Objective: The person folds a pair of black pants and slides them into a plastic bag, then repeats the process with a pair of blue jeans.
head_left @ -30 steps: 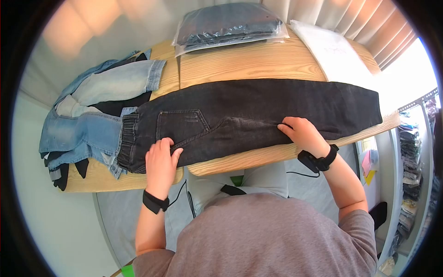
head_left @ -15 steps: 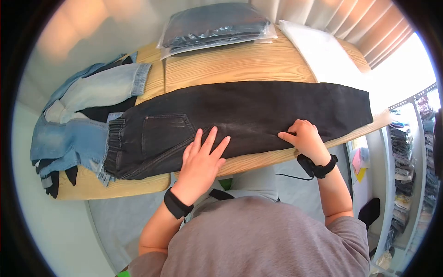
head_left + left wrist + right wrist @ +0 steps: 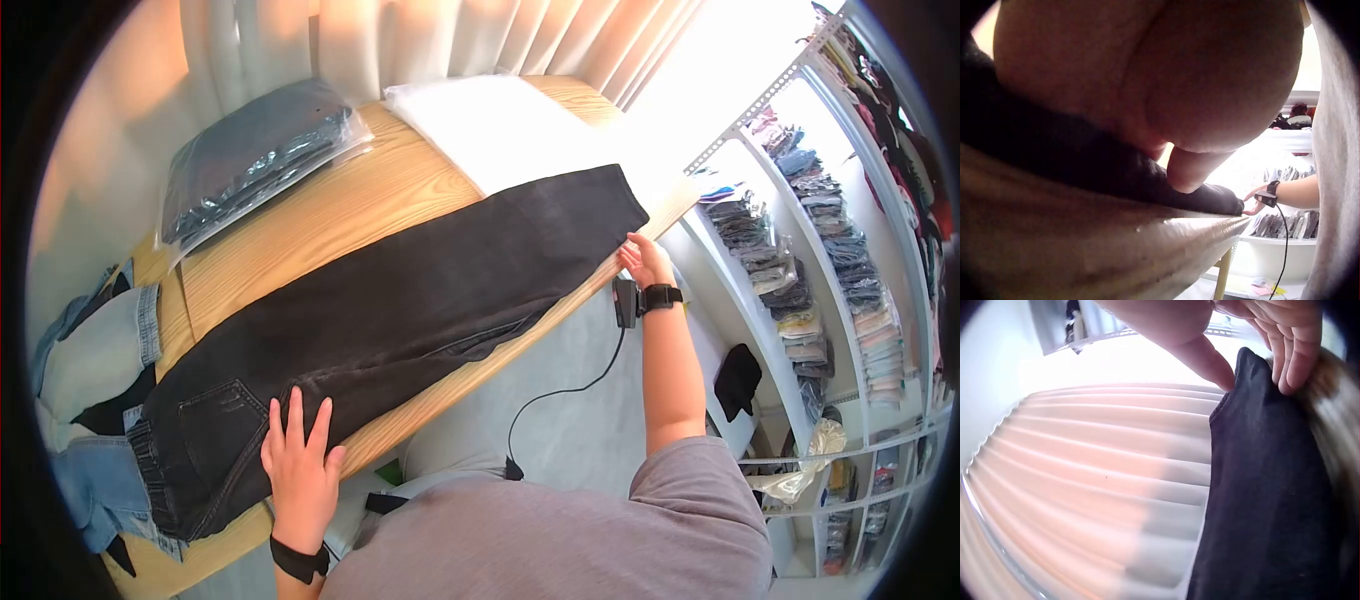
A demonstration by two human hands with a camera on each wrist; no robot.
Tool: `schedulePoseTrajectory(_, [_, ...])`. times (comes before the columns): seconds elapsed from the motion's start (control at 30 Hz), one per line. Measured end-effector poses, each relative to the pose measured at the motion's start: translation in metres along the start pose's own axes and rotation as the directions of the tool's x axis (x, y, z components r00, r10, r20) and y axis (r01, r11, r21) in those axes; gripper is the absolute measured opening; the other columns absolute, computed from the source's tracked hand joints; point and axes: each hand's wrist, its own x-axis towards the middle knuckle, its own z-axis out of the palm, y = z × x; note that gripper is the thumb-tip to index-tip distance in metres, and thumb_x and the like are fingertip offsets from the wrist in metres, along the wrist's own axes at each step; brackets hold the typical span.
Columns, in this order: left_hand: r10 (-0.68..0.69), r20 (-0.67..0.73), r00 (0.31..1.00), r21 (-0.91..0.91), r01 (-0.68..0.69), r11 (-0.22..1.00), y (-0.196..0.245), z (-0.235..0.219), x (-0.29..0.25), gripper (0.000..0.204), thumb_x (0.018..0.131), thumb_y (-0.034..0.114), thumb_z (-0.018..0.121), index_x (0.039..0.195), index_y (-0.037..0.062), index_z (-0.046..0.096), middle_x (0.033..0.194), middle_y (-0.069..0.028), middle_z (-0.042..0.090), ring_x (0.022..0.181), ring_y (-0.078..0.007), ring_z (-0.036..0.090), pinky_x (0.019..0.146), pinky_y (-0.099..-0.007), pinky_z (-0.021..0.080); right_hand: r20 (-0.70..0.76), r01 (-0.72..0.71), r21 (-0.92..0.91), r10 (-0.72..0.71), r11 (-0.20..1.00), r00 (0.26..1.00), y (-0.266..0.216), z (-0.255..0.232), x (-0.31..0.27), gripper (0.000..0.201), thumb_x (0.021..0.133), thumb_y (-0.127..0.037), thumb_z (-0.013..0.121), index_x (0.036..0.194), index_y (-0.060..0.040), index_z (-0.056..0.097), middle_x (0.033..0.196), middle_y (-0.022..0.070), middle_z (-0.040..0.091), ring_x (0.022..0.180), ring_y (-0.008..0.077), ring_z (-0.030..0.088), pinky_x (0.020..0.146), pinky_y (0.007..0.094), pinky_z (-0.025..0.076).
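Observation:
Black jeans [image 3: 400, 280] lie lengthwise over the table, elastic waistband at the left and one leg reaching right. In the head view my left hand [image 3: 303, 470] rests with spread, straight fingers beside the back pocket [image 3: 218, 430]. Its palm and thumb fill much of the left wrist view, over the dark cloth. At the leg's far end, my right hand [image 3: 648, 262] touches the hem corner. The right wrist view shows the thumb [image 3: 1213, 365] at the hem edge and the fingers [image 3: 1297, 356] along the side, with the cloth corner between them.
Light and blue denim garments [image 3: 100, 345] are heaped at the left by the waistband. A plastic-bagged dark bundle [image 3: 265, 150] and a white plastic package [image 3: 490, 115] lie along the back. Shelves of bagged clothes [image 3: 760, 240] stand at the right, and a cable [image 3: 545, 395] hangs from the right wrist.
My right hand has moved right along the leg to its hem. The left hand has gone from the waist end to beside the pocket. The head view has turned right.

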Motion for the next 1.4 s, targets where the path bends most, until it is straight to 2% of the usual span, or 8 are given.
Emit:
schedulePoseTrajectory(0.23, [-0.007,-0.026,1.000,-0.006,0.007,1.000,-0.001,0.003,0.000,0.055,0.080,0.016,0.061,0.133,0.0140,0.047,0.147,-0.0152,0.026,0.136,-0.0373,0.019,0.106,-0.0518,0.019,0.336,-0.507,-0.040,0.490,0.861,0.804,-0.020,-0.011,0.083,0.043,0.071,-0.031,0.078,0.090,-0.0054,0.049,0.069,0.0039,0.052,0.064,0.0133,0.051,0.049,0.0232,0.045])
schedulePoseTrajectory(0.4, [0.001,-0.030,1.000,-0.019,-0.001,1.000,-0.001,0.002,0.000,0.054,0.080,0.016,0.061,0.133,0.0140,0.047,0.147,-0.0151,0.026,0.136,-0.0376,0.019,0.106,-0.0519,0.019,0.079,0.092,0.087,-0.098,0.992,0.992,-0.035,0.041,0.017,0.024,0.074,-0.019,0.070,0.088,-0.0029,0.060,0.084,0.0079,0.064,0.075,0.0181,0.060,0.073,0.0341,0.049])
schedulePoseTrajectory(0.63, [0.008,-0.020,1.000,-0.027,-0.009,1.000,-0.002,0.000,-0.001,0.054,0.082,0.016,0.059,0.134,0.0146,0.045,0.149,-0.0138,0.024,0.137,-0.0367,0.018,0.107,-0.0514,0.018,0.366,-0.169,0.288,0.055,0.943,0.929,0.001,0.029,0.049,0.025,0.086,-0.018,0.057,0.105,-0.0004,0.060,0.110,0.0129,0.063,0.100,0.0296,0.060,0.094,0.0439,0.045])
schedulePoseTrajectory(0.9, [0.054,-0.054,0.997,0.013,-0.053,0.998,-0.007,0.003,-0.001,0.056,0.083,0.021,0.060,0.136,0.0172,0.043,0.148,-0.0131,0.026,0.136,-0.0361,0.021,0.105,-0.0496,0.021,0.509,0.249,0.238,-0.339,0.939,0.791,-0.068,0.095,-0.089,0.030,0.096,-0.022,0.048,0.115,-0.0006,0.056,0.115,0.0097,0.061,0.105,0.0224,0.057,0.095,0.0360,0.044])
schedulePoseTrajectory(1.1, [0.078,-0.110,0.991,0.008,-0.078,0.997,-0.013,0.009,-0.003,0.055,0.083,0.025,0.061,0.135,0.0183,0.045,0.147,-0.0133,0.028,0.135,-0.0368,0.023,0.104,-0.0492,0.023,0.703,0.811,-0.396,-0.426,0.430,0.569,0.003,0.173,-0.266,0.044,0.088,-0.016,0.058,0.127,-0.0022,0.046,0.124,0.0186,0.053,0.113,0.0295,0.053,0.097,0.0341,0.041])
schedulePoseTrajectory(1.17, [0.074,-0.125,0.989,0.010,-0.073,0.997,-0.014,0.009,-0.004,0.053,0.083,0.026,0.061,0.133,0.0154,0.047,0.147,-0.0136,0.028,0.135,-0.0374,0.023,0.104,-0.0492,0.023,0.933,0.996,-0.090,-0.352,-0.026,0.075,0.058,0.183,-0.294,0.065,0.072,-0.007,0.066,0.133,-0.0107,0.043,0.140,0.0182,0.037,0.129,0.0323,0.036,0.103,0.0488,0.032])
schedulePoseTrajectory(1.23, [0.086,-0.111,0.990,-0.008,-0.088,0.996,-0.015,0.009,-0.005,0.050,0.083,0.027,0.061,0.130,0.0120,0.049,0.147,-0.0139,0.028,0.135,-0.0375,0.023,0.104,-0.0490,0.023,0.996,0.988,-0.084,-0.034,-0.130,0.080,0.106,0.179,-0.314,0.062,0.076,-0.011,0.066,0.133,-0.0158,0.044,0.140,0.0153,0.039,0.130,0.0322,0.036,0.103,0.0545,0.029])
schedulePoseTrajectory(1.4, [0.121,-0.154,0.981,-0.010,-0.124,0.992,-0.020,0.014,-0.006,0.049,0.085,0.030,0.059,0.128,0.0111,0.050,0.147,-0.0140,0.028,0.135,-0.0381,0.021,0.105,-0.0499,0.023,0.991,0.976,-0.116,-0.081,-0.186,0.103,0.123,0.179,-0.315,0.057,0.079,-0.014,0.063,0.133,-0.0207,0.045,0.139,0.0100,0.042,0.129,0.0301,0.037,0.103,0.0530,0.029])
